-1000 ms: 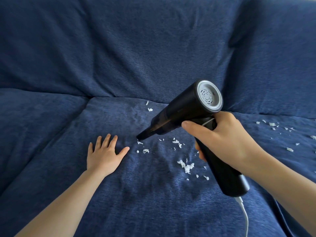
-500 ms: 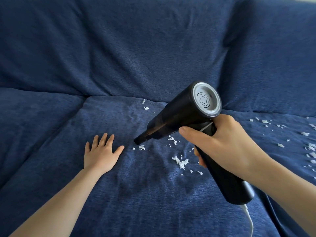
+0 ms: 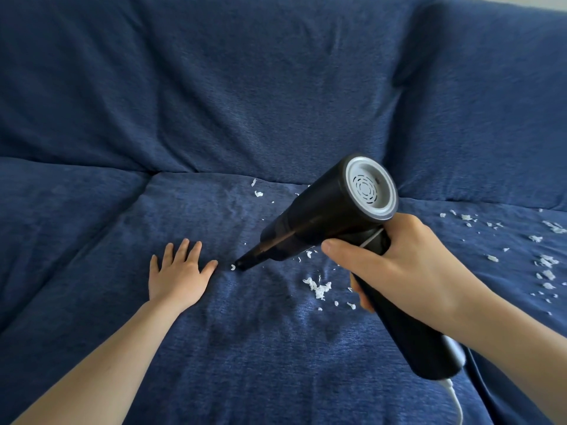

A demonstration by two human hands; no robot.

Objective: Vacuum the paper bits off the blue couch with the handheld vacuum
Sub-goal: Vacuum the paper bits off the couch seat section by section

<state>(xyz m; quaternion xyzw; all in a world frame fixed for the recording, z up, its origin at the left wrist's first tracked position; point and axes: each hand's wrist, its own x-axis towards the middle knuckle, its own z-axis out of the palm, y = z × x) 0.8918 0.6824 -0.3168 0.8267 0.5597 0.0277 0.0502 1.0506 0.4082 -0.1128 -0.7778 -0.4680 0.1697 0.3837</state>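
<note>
Right hand (image 3: 408, 265) clamped on black handheld vacuum (image 3: 331, 210); nozzle tip touching blue couch (image 3: 276, 348) seat beside one paper bit (image 3: 233, 267). Left hand (image 3: 178, 273) flat on seat, fingers spread, holding nothing. Vs. 0.5 s ago: nozzle lower, nearer left thumb; fewer bits by tip. White cord (image 3: 455, 400) at handle base. No legible writing.

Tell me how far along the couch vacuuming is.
Done: the seat around the flat left hand shows no bits. In hand: the right hand grips the vacuum, its nozzle right at a single bit. Left: a clump near the right hand, two bits by the backrest, and a scatter on the right cushion. Most of the job remains.
</note>
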